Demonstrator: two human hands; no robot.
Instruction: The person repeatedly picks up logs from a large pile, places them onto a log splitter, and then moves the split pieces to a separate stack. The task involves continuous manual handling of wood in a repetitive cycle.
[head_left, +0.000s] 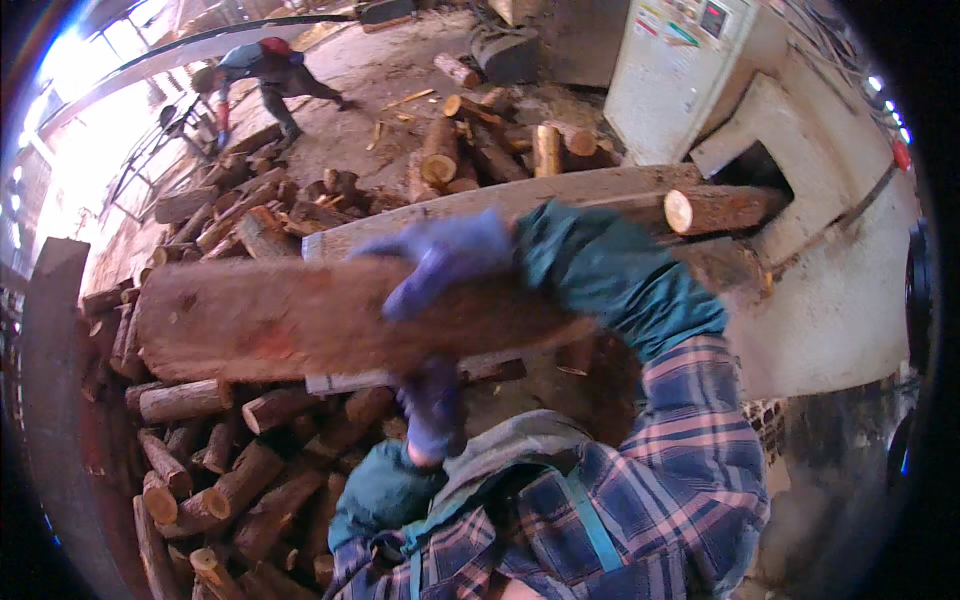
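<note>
Thick brown log (335,315) spans the space before you, crosswise, blurred; it runs well out to the left of both your hands, its right end passing beneath your right sleeve (620,275). Your right hand (440,262), in a purple-blue glove, is clamped over the log's far edge, fingers pointing left, thumb down on the upper face. Your left hand (432,412), gloved alike, is below the right one, up against the log's near edge; its fingers are partly hidden and blurred, so you cannot tell how far they close. Just beyond the right hand, a long wooden board (560,193) stretches off to the right. Farther right of that hand, a pale-ended log (715,210) lies partly inside a dark opening (762,168) in a machine housing (825,150); a pale cabinet (665,75) stands beyond. Left of your left hand, a heap of cut logs (235,485). More logs (490,150) lie past the right hand; far beyond it, leftward, a bent-over co-worker (262,68) reaches toward the woodpile.
</note>
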